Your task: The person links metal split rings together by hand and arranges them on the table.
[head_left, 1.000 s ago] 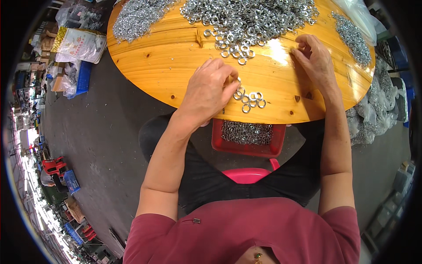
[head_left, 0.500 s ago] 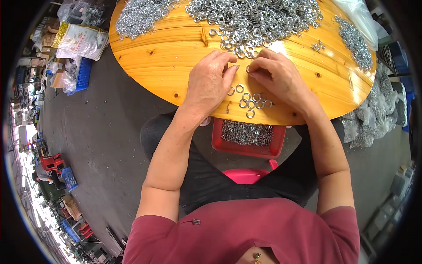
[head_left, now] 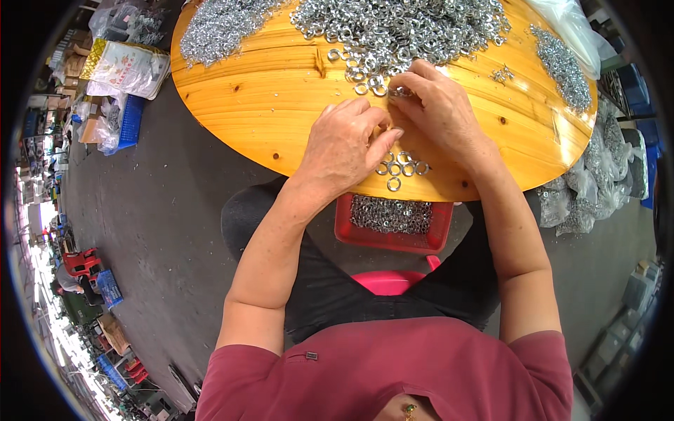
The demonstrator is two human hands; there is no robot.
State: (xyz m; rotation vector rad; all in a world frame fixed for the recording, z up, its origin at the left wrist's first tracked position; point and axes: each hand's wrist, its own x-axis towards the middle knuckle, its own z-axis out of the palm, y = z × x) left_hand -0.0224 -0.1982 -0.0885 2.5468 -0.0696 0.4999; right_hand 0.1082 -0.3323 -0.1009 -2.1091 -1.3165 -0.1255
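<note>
Round wooden surface [head_left: 267,112]: small group of metal rings [head_left: 400,168] near its front edge, just below both hands. Left hand [head_left: 347,144] curled, palm down, beside the rings; right hand [head_left: 439,105] pinching rings at the large ring pile [head_left: 400,28]. Red tray [head_left: 392,224] of rings beneath the edge.

Round table of varnished yellow pine [head_left: 253,105] over dark grey concrete floor [head_left: 161,210], in even daylight. Blue plastic crate [head_left: 130,123] and printed sacks [head_left: 126,67] at left, clear bags of metal parts [head_left: 597,182] heaped at right, pink stool [head_left: 390,281] below.
</note>
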